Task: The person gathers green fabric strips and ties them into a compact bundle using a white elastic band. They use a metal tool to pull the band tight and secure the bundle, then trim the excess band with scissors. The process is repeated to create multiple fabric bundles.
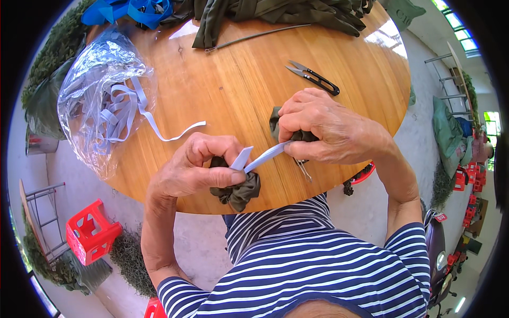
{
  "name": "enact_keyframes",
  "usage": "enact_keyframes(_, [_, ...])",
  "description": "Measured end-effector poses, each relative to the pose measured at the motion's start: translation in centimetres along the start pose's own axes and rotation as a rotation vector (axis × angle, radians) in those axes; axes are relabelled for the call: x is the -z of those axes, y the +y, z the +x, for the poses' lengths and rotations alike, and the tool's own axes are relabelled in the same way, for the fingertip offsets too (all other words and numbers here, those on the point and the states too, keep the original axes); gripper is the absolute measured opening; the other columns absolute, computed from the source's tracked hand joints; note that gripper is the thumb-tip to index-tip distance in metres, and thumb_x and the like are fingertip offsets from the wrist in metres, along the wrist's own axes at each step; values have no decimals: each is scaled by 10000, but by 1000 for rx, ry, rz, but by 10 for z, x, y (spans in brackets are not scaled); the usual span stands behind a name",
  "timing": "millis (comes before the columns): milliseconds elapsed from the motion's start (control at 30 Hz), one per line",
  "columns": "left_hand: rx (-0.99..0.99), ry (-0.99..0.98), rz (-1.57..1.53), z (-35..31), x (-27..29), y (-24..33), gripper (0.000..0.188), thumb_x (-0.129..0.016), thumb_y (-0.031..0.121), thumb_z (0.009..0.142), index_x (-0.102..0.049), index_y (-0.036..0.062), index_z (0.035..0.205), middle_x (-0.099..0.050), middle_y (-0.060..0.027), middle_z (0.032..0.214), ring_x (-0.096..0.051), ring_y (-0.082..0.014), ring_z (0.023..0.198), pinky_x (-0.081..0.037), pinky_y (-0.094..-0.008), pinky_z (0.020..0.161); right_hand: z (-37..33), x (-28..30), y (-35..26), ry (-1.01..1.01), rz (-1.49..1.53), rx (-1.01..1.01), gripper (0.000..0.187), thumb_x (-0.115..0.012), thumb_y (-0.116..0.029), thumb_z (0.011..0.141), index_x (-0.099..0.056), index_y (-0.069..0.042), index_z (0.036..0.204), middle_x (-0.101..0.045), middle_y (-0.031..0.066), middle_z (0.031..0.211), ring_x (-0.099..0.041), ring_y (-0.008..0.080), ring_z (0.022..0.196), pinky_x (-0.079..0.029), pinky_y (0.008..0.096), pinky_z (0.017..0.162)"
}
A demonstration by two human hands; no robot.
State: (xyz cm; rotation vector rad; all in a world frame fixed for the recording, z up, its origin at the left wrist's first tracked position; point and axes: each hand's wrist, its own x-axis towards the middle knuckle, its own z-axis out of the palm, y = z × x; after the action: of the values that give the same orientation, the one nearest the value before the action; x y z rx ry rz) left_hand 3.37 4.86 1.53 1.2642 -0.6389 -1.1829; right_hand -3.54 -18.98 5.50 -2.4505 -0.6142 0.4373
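Between my two hands a flat white elastic band [268, 155] is stretched near the table's front edge. My left hand [199, 167] is closed, pinching one end of the band between thumb and finger, with gathered dark olive fabric [238, 193] bunched under it. My right hand [331, 127] is closed too and pinches the other part of the band. More of the olive fabric is bunched in its fingers. Below the right hand hangs a thin metal piece [304, 170], partly hidden. Beyond that hand lies a pair of black thread snips [314, 77].
On the round wooden table [212, 90], a clear plastic bag [101, 74] holds coiled white elastic [124, 108], one tail trailing out. Olive fabric [286, 15], a thin rod [260, 36] and blue material [127, 11] lie at the far side. A red stool [93, 233] stands at left.
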Motion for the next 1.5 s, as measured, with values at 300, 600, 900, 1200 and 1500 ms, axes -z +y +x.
enact_keyframes(300, [-27, 214, 277, -2, -29, 1, 96, -656, 44, 697, -567, 11, 713, -514, 20, 642, -439, -43, 579, -350, -211, 513, -7, -16, -16, 278, -248, 61, 124, -616, -228, 729, -635, -122, 790, -532, 64, 883, -437, 209, 1020, -223, 484, 941])
enact_keyframes(600, [52, 219, 400, 7, -35, -1, 116, -635, 95, 724, -570, -1, 732, -497, -14, 655, -449, -66, 605, -368, -217, 548, 6, -18, -4, 31, -57, 169, 169, -576, -227, 771, -612, -63, 795, -529, 86, 955, -399, 241, 1113, -180, 526, 985])
enact_keyframes(900, [34, 384, 257, 5, -48, -8, 129, -615, 108, 753, -601, -20, 762, -553, -8, 647, -494, -77, 596, -399, -223, 546, -4, -23, 2, 183, -133, 120, 191, -559, -236, 781, -577, -45, 785, -528, 99, 1002, -394, 235, 1137, -185, 520, 976])
enact_keyframes(1200, [137, 506, -364, -1, -79, -24, 87, -617, 104, 796, -593, 21, 801, -558, 34, 702, -482, -12, 625, -388, -155, 565, -25, -13, 87, 702, -256, -479, 251, -621, -240, 760, -602, -25, 887, -562, 107, 921, -486, 265, 938, -396, 371, 807])
enact_keyframes(1500, [114, 559, -402, -4, -88, -30, 69, -609, 84, 794, -576, 26, 810, -574, 11, 744, -506, -23, 655, -413, -168, 604, -57, -11, 41, 596, 867, -302, 360, -492, -224, 871, -412, 0, 1141, -470, 17, 665, -455, 78, 532, -382, 205, 512])
